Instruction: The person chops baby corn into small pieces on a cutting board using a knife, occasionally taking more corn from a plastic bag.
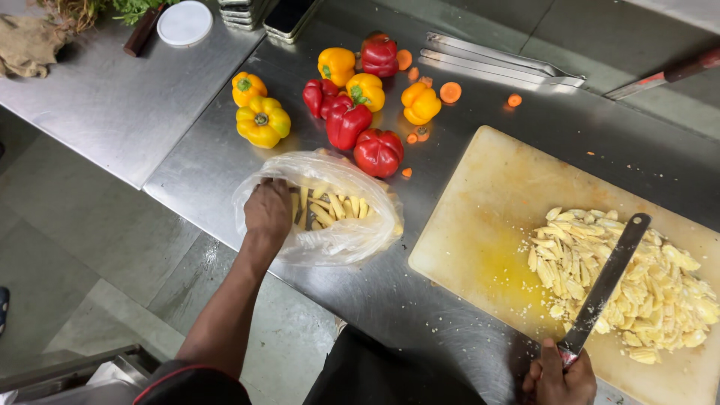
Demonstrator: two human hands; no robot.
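Right hand (559, 379) at the near edge, fingers closed round the handle of a long knife (606, 281); blade lies flat across a heap of chopped pale-yellow pieces (637, 281) on the cream cutting board (480, 217). Left hand (268, 210) reaches into a clear plastic bag (330, 206) lying on the steel worktop (210, 161), just left of the board; fingers hidden inside the bag mouth, so cannot tell whether they grip anything. Bag holds whole baby corn (330, 210), lying side by side. Behind the bag: 9 bell peppers (345, 97), red and yellow, loose on the worktop, with carrot slices (450, 91) scattered beside them. Farther back, steel tongs (495, 60), a white lid (184, 22), stacked trays. Risks, as judged: eyes are on the bag while the blade rests under 1 hand, so a slip could scatter the heap or nick the fingers; thin bag could slide on the slick steel; peppers could roll.
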